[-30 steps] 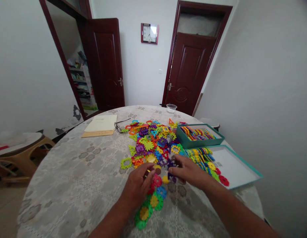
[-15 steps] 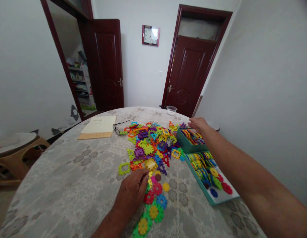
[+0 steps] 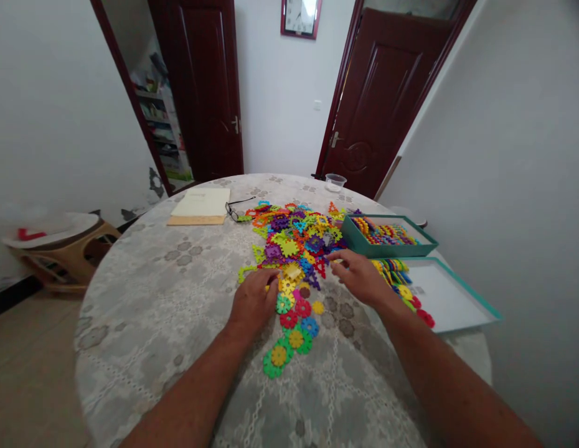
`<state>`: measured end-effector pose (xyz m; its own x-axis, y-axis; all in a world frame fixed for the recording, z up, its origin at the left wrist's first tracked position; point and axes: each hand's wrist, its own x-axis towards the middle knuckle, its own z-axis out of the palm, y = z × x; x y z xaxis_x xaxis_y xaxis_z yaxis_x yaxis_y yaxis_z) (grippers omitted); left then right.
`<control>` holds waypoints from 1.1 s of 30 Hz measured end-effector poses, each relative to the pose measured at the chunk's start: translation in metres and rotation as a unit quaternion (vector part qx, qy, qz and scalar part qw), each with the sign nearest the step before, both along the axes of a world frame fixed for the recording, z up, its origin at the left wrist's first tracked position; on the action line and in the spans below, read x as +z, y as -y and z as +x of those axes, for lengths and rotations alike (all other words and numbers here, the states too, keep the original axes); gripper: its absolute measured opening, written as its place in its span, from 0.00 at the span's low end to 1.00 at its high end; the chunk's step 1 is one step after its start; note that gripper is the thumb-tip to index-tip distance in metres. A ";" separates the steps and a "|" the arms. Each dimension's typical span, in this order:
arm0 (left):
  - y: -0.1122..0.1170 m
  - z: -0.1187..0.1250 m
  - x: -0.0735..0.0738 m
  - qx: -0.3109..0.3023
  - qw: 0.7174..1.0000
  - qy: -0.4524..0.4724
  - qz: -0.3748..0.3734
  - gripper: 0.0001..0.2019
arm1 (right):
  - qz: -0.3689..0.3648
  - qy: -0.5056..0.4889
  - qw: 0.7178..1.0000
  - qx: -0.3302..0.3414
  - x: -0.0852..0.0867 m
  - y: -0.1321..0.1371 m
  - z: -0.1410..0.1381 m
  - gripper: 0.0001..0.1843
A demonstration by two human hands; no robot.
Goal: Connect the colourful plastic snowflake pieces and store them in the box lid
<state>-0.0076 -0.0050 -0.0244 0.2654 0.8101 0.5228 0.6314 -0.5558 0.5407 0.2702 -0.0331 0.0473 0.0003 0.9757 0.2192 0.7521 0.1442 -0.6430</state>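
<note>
My left hand [image 3: 256, 300] rests at the near edge of a pile of colourful toothed plastic pieces [image 3: 289, 247]. Its fingers are curled together, and a bit of a yellow plastic piece [image 3: 268, 288] shows at them. Beside it, notched plastic discs [image 3: 302, 307] in green, red, blue and yellow lie in a linked-looking strip toward me. My right hand [image 3: 359, 275] is right of the pile, above the table, thumb and fingers pinched on a small yellow plastic piece [image 3: 335, 262] that is mostly covered.
A teal box [image 3: 387, 249] with rows of small pieces stands at the right. In front of it, a white-bottomed lid [image 3: 451, 298] holds stacked discs. Farther back are eyeglasses [image 3: 232, 212], a paper pad [image 3: 200, 203] and a clear plastic bowl [image 3: 335, 182].
My right hand has come back from the teal box to beside the pile, now pinching a small yellow piece. My left hand stays by the strip. The view has tilted down.
</note>
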 end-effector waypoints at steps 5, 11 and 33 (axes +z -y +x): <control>-0.007 -0.006 -0.004 0.047 0.997 -0.021 0.055 0.16 | 0.043 0.131 0.990 0.006 -0.050 0.000 -0.036 0.22; -0.012 -0.012 -0.018 0.116 0.989 -0.086 0.031 0.21 | -0.009 0.225 0.974 -0.014 -0.065 0.002 -0.050 0.16; 0.013 0.009 0.001 -0.053 0.992 -0.112 -0.028 0.13 | 0.023 -0.091 0.996 -0.012 -0.062 0.017 -0.050 0.13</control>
<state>0.0016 -0.0179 -0.0236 0.4554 0.7971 0.3965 0.6787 -0.5991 0.4248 0.2201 -0.0499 -0.0144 0.0669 0.9638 0.2582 0.6277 0.1605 -0.7618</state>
